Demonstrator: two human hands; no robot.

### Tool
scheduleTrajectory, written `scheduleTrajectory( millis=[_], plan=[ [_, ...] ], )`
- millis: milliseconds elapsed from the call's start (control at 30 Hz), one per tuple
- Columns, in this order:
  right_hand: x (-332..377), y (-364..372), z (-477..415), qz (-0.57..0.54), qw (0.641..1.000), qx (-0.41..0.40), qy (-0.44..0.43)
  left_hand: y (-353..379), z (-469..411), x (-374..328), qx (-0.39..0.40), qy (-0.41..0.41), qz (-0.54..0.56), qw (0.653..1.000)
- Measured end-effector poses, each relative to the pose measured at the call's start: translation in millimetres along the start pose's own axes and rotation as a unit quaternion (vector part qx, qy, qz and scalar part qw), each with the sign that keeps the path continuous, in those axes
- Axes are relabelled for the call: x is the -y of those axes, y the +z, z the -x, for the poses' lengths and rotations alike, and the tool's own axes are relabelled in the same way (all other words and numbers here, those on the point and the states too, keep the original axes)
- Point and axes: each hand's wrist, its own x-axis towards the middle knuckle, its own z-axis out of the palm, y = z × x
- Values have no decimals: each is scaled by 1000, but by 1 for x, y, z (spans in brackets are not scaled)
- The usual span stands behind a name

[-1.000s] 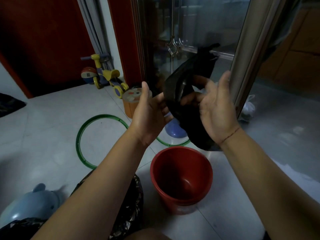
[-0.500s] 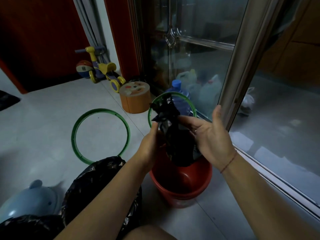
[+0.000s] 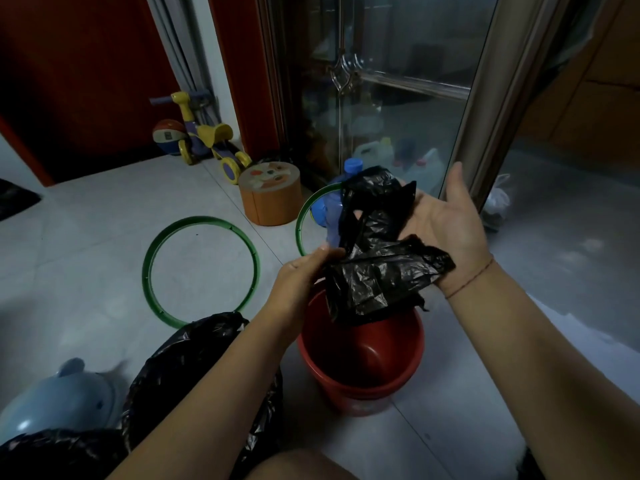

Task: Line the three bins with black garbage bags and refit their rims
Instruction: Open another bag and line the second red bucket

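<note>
Crumpled black plastic garbage bag (image 3: 377,258) is held over the round red plastic bin (image 3: 360,368), its lower end dipping past the rim. Left hand (image 3: 301,282) pinches the bag's edge. Right hand (image 3: 450,223) is palm-up and spread, thumb out, with the bag draped over its fingers. One green plastic rim ring (image 3: 201,271) lies flat on the pale tiled floor (image 3: 86,237), and a second ring (image 3: 304,216) is half hidden behind the bag. A bag-lined bin (image 3: 194,358) sits just beside the red one. Orange round stool (image 3: 270,195) stands near the glass door (image 3: 381,98).
</note>
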Motion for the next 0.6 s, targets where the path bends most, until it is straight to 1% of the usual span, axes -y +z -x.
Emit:
scheduleTrajectory(
  millis=[133,267,367,500,600],
  plan=[
    [10,11,-6,-14,1000,3,16,-9,-2,-15,-19,25,20,999],
    [21,28,-13,-3,1000,3,-3,-13,-1,-35,-35,74,7,997],
    [26,41,-14,19,999,36,-3,-13,3,-48,-20,115,8,993],
    [32,53,-14,34,995,94,8,-17,8,-51,22,134,20,991],
    [32,53,-14,20,996,85,15,-19,12,-44,32,128,26,991]
  ],
)
